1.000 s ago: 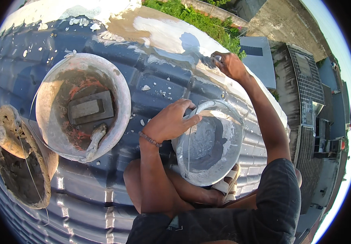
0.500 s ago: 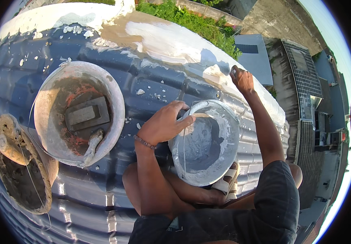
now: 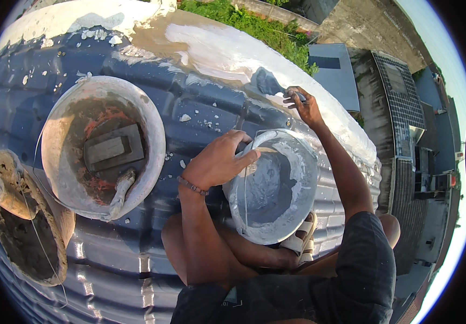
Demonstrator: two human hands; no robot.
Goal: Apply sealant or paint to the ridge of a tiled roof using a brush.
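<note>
Fingers of my left hand (image 3: 219,162) curled over the rim of the bucket (image 3: 273,186) between my legs; my right hand (image 3: 304,106) pinched a tool (image 3: 268,83) against the white ridge (image 3: 217,48).

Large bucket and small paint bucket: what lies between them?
In the head view, the left hand gripping the small paint bucket rim, plus blue corrugated roof beside the large bucket.
</note>
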